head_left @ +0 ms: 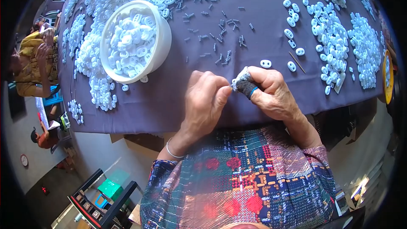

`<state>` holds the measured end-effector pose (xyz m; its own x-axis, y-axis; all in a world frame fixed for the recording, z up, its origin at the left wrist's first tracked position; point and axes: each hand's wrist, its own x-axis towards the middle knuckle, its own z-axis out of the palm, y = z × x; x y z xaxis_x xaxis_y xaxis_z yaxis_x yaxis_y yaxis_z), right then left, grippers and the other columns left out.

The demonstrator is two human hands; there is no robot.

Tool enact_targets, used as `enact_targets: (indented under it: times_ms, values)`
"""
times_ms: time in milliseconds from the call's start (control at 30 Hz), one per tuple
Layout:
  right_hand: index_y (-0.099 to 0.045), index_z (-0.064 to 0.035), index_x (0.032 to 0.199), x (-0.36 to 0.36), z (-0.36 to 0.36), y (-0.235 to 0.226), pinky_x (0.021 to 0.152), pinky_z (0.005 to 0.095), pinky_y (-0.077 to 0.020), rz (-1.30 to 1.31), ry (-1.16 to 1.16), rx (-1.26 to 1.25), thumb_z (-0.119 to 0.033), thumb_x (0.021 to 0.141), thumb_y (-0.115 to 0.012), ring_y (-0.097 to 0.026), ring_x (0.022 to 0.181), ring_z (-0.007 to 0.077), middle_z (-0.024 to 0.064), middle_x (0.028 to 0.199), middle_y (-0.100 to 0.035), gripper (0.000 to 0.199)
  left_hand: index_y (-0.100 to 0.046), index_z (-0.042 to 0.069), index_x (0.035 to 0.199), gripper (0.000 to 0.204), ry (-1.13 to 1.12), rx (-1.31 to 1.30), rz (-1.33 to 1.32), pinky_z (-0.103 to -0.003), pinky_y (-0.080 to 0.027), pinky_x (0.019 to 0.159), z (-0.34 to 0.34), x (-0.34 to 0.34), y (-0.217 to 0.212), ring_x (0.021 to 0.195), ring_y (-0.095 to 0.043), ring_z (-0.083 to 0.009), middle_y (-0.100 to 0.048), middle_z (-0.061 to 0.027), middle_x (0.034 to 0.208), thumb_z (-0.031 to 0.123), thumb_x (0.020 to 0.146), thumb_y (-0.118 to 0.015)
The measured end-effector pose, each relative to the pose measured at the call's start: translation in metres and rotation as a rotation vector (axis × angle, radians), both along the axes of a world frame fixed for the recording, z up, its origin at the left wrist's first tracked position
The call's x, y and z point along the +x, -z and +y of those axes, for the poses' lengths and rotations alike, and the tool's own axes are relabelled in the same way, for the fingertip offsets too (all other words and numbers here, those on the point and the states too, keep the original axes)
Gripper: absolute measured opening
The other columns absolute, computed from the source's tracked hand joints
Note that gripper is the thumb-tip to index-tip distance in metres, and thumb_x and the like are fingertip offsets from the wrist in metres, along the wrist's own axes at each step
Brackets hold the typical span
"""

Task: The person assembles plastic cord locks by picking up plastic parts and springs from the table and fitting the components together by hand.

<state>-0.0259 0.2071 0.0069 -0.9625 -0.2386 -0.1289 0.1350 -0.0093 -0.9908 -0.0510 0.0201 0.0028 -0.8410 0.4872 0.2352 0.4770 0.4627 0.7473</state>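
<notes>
My right hand [277,95] is closed, with a grey cloth cover [246,85] over a fingertip. Pinched there is a small white two-hole plastic piece [234,83], shaped like a cord lock. Close against it, my left hand [201,104] is slightly blurred, its thumb and forefinger pressed together. Whatever lies between those fingertips is too small to make out. Beyond both hands, small metal coil springs [227,55] lie scattered on the dark tablecloth [254,42]. One loose two-hole piece [266,63] rests just past my right hand.
A white tub [166,38] full of white pieces stands at left, with a large heap [95,42] around it. More piles [333,38] lie at right, near a thin brown stick [297,62]. Other people [34,65] sit beyond the table's left side.
</notes>
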Motion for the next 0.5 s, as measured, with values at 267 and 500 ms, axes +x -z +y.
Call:
enact_targets:
  times_ms: [267, 500]
  values:
    - [-0.053, 0.0012, 0.083, -0.006, 0.003, 0.007, 0.059, 0.034, -0.0402, 0.204, -0.045, 0.231, 0.0, 0.07, -0.053, -0.051, 0.064, 0.0264, 0.0131, 0.069, -0.05, 0.013, -0.057, 0.003, 0.079, 0.014, 0.031, 0.089, -0.022, -0.032, -0.037, 0.065, 0.003, -0.003, 0.009, 0.07, -0.043, -0.0206, -0.05, -0.0053, 0.07, 0.012, 0.089, -0.059]
    - [-0.051, 0.0014, 0.084, -0.009, -0.001, 0.013, 0.062, 0.0395, -0.0432, 0.22, -0.075, 0.254, 0.0, 0.067, -0.05, -0.055, 0.067, 0.0358, 0.0186, 0.071, -0.053, 0.017, -0.056, 0.002, 0.08, 0.01, 0.022, 0.16, -0.078, -0.036, -0.036, 0.062, 0.001, -0.005, 0.012, 0.066, -0.044, -0.0247, -0.05, -0.0076, 0.069, 0.007, 0.087, -0.059]
